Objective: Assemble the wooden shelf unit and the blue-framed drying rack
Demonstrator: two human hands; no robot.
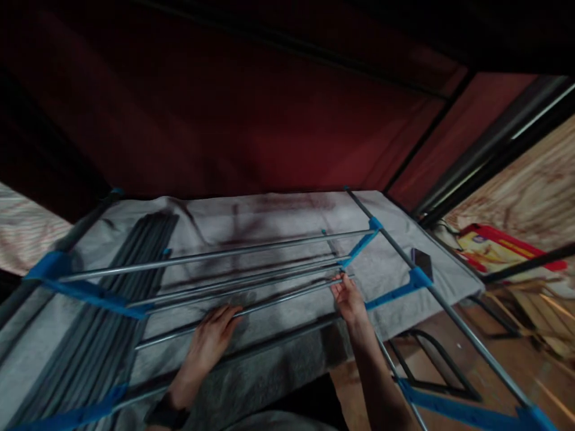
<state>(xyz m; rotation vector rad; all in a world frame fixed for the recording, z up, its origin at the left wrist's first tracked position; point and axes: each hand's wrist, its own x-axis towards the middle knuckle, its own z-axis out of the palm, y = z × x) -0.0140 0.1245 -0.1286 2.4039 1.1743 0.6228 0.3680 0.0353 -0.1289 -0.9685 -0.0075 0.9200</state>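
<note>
A thin grey metal tube point(287, 297) spans both my hands, slanting up to the right. My left hand point(214, 335) is closed over it near its middle. Close to the tube's right end, my right hand point(348, 298) grips it with the fingers pinched. Just beyond lie further tubes point(251, 278) of a rack frame, running between a blue plastic bracket point(99, 293) on the left and a blue plastic bracket point(362, 246) on the right. The held tube's left end is free of any bracket.
A bundle of grey tubes point(130, 263) lies on the cloth-covered table point(278, 209) at left. A dark phone point(422, 263) rests at right. Long frame poles point(476, 347) reach past the table edge. A black metal frame point(440, 359) and a red-yellow package point(503, 248) are farther right.
</note>
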